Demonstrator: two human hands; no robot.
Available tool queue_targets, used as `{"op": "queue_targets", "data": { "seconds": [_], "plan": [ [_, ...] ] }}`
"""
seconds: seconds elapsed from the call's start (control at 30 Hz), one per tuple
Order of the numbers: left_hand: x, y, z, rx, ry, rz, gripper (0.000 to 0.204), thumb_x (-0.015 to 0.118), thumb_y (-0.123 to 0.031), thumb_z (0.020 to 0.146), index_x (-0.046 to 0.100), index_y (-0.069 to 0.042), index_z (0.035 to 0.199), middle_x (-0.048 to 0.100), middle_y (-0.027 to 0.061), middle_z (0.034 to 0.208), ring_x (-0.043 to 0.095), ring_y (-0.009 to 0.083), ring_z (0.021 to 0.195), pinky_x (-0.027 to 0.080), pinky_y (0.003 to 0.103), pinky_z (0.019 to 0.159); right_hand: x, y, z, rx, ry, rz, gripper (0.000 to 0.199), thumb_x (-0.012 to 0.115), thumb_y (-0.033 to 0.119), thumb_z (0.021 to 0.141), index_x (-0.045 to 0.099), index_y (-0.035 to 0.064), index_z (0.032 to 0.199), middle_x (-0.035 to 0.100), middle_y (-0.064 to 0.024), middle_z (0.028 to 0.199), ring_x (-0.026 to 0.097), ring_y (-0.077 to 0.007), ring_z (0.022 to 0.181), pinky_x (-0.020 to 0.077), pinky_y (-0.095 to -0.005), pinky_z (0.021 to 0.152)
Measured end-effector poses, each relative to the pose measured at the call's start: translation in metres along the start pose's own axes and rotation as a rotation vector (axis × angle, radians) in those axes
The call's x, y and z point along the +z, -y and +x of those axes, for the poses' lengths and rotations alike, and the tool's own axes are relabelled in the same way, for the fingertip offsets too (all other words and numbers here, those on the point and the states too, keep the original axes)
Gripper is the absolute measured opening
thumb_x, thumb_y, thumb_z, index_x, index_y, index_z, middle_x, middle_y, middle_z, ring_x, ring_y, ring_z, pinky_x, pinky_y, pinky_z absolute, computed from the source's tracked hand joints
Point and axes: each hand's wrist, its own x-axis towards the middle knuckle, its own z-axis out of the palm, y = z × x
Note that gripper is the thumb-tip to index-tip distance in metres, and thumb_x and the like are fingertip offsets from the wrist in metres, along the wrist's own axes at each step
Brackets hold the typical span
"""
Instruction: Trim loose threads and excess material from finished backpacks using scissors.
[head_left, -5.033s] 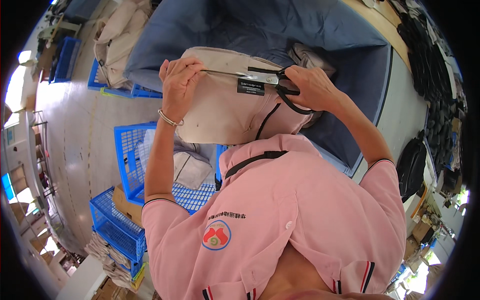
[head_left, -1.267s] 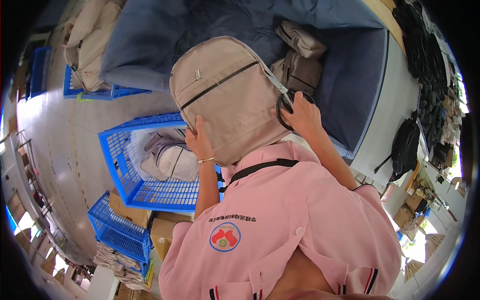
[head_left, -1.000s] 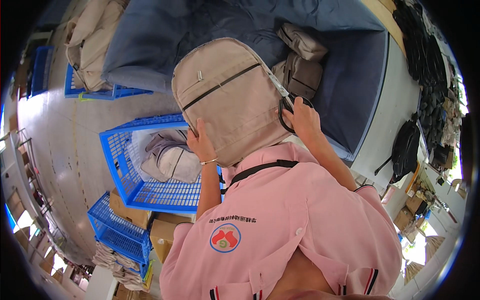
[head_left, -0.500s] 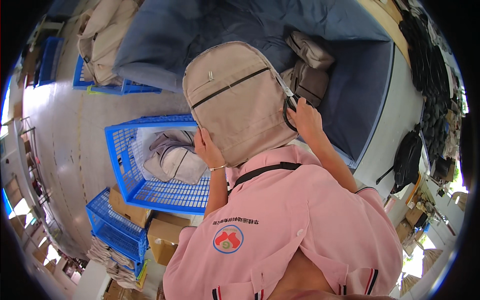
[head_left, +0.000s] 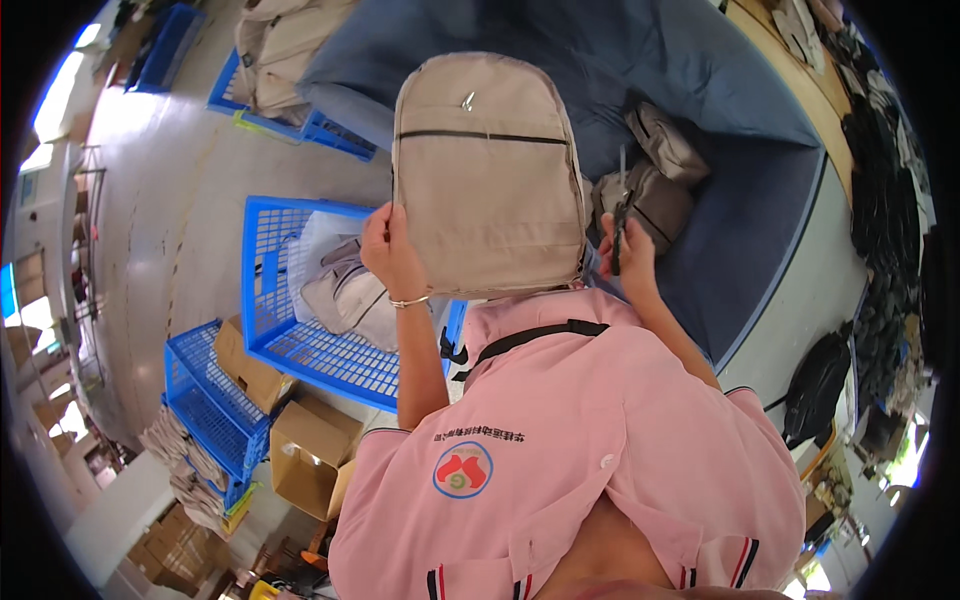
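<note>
A beige backpack (head_left: 487, 200) with a dark zipper line across its front stands nearly straight before me. My left hand (head_left: 393, 252) is closed on its lower left edge. Just off the bag's lower right side, my right hand (head_left: 630, 258) grips a pair of scissors (head_left: 619, 228) by the dark handles, blades pointing up. Some right-hand fingers lie close to the bag's edge; whether they touch it I cannot tell. A small shiny mark (head_left: 467, 102) sits near the bag's top.
Beyond the bag spreads a large dark blue fabric-lined bin (head_left: 755, 210) with more beige bags (head_left: 655, 195) inside. On the left a blue plastic crate (head_left: 262, 342) holds grey and beige bags. Cardboard boxes (head_left: 305, 455) and another blue crate (head_left: 190, 375) stand nearer me.
The backpack has swung from a tilt to nearly upright and risen a little. The scissors have turned upward and come away from its right edge. My view has shifted slightly.
</note>
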Motion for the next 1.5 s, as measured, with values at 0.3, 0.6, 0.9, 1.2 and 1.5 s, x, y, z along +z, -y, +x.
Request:
{"op": "queue_targets", "data": {
  "seconds": [0.3, 0.6, 0.9, 1.2, 1.5],
  "plan": [
    [-0.068, -0.149, 0.042, 0.693, 0.294, 0.190, 0.011, 0.069, -0.008, 0.087, 0.071, -0.003, 0.096, 0.068, 0.0069, 0.091, 0.063, 0.0214, 0.083, 0.048, 0.030, 0.074, -0.013, 0.145, -0.033, -1.034, -0.241, -0.653, 0.031, 0.080, 0.009, 0.077, 0.059, 0.0040, 0.098, 0.065, -0.0089, 0.077, 0.065, -0.0187, 0.069, 0.0495, -0.0288, 0.064],
    [0.009, -0.195, 0.092, 1.136, 0.877, 0.313, 0.009, 0.067, -0.017, 0.086, 0.071, -0.009, 0.087, 0.067, 0.0046, 0.089, 0.061, 0.0245, 0.089, 0.039, 0.036, 0.090, 0.047, 0.138, -0.023, -0.732, 0.270, -0.399, 0.029, 0.077, 0.009, 0.078, 0.059, 0.0003, 0.099, 0.061, -0.0120, 0.080, 0.060, -0.0188, 0.073, 0.0476, -0.0297, 0.068],
    [0.107, -0.072, 0.120, 0.801, 0.948, 0.449, 0.013, 0.073, -0.030, 0.082, 0.071, -0.016, 0.083, 0.067, -0.0011, 0.087, 0.056, 0.0190, 0.103, 0.021, 0.052, 0.110, 0.047, 0.059, 0.051, -0.551, 0.200, -0.363, 0.032, 0.080, 0.020, 0.082, 0.056, 0.0003, 0.092, 0.048, -0.0036, 0.069, 0.040, -0.0106, 0.065, 0.0389, -0.0271, 0.059],
    [0.116, -0.057, 0.121, 0.743, 0.936, 0.301, 0.008, 0.071, -0.023, 0.083, 0.071, -0.015, 0.083, 0.067, -0.0018, 0.087, 0.059, 0.0174, 0.098, 0.027, 0.041, 0.108, 0.009, 0.072, 0.031, -0.713, 0.096, -1.084, 0.055, 0.071, 0.045, 0.083, 0.055, -0.0002, 0.111, 0.056, -0.0186, 0.103, 0.058, -0.0397, 0.100, 0.0481, -0.0471, 0.078],
    [0.121, -0.052, 0.129, 0.738, 0.958, 0.240, 0.009, 0.071, -0.023, 0.082, 0.071, -0.014, 0.083, 0.067, -0.0013, 0.084, 0.059, 0.0176, 0.095, 0.031, 0.038, 0.104, 0.023, 0.078, 0.037, -0.713, 0.139, -1.158, 0.057, 0.070, 0.052, 0.083, 0.053, -0.0001, 0.102, 0.056, -0.0178, 0.096, 0.060, -0.0395, 0.091, 0.0481, -0.0470, 0.072]
  ]
}}
